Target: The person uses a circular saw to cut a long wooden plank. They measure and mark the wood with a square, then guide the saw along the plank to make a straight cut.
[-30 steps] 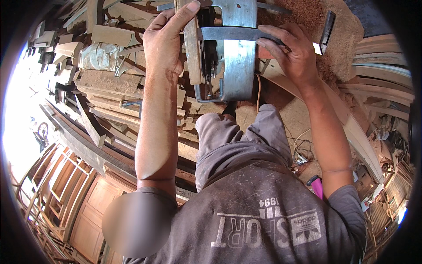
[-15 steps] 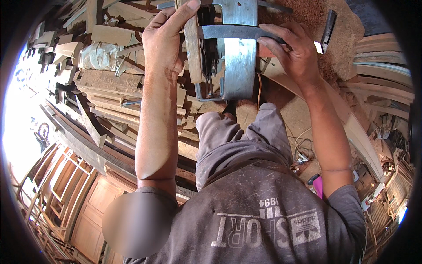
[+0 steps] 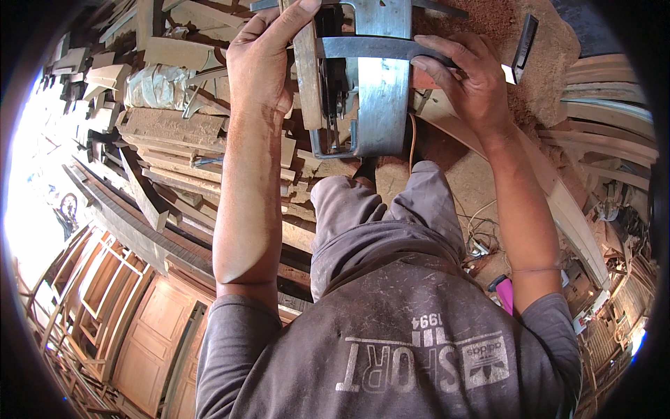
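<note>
At the top of the view stands a metal-topped machine point(image 3: 382, 105) with a smooth, shiny bed and a dark slot. An upright wooden board point(image 3: 307, 84) runs along the slot's left side. My left hand point(image 3: 262, 59) is closed at the board's far end, its thumb pressed on the top edge; its other fingers are partly hidden. A dark flat strip point(image 3: 370, 48) lies across the bed from the board to the right. Its right end is pinched between the thumb and fingers of my right hand point(image 3: 471, 77). What the strip is made of is unclear.
Stacked timber point(image 3: 174, 136) fills the left side, with a panelled wooden door point(image 3: 150, 335) lower down. Sawdust point(image 3: 548, 91) covers the ground at upper right, beside curved wooden pieces point(image 3: 607, 91). A cable point(image 3: 413, 140) hangs by the machine. A black-and-pink object point(image 3: 504, 290) lies near my right elbow.
Both hands keep their holds, and the strip still lies across the bed. My right hand and the strip's right end sit very slightly lower in the view.
</note>
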Demonstrator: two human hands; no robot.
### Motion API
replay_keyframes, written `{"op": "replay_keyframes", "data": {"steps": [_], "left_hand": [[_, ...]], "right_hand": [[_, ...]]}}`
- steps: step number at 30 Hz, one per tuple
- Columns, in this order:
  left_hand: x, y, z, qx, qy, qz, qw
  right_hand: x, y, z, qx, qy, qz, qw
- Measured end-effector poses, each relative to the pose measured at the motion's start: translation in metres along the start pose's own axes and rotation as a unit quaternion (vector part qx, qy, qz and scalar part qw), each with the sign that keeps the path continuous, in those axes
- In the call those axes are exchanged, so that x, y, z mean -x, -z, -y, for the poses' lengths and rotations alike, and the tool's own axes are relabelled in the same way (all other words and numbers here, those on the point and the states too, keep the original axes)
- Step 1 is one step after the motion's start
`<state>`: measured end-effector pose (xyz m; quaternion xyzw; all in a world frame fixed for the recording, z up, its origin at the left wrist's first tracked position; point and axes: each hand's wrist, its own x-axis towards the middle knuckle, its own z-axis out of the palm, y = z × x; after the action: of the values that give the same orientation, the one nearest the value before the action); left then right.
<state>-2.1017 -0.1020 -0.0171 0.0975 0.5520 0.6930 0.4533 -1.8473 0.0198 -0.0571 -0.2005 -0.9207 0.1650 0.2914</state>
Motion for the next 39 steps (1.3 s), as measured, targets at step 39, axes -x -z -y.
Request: {"op": "replay_keyframes", "data": {"steps": [39], "left_hand": [[-0.008,0.014,0.002,-0.036,0.010,-0.005,0.999]], "right_hand": [[0.191,0.023,-0.018,0.212,-0.267,0.042,0.939]]}}
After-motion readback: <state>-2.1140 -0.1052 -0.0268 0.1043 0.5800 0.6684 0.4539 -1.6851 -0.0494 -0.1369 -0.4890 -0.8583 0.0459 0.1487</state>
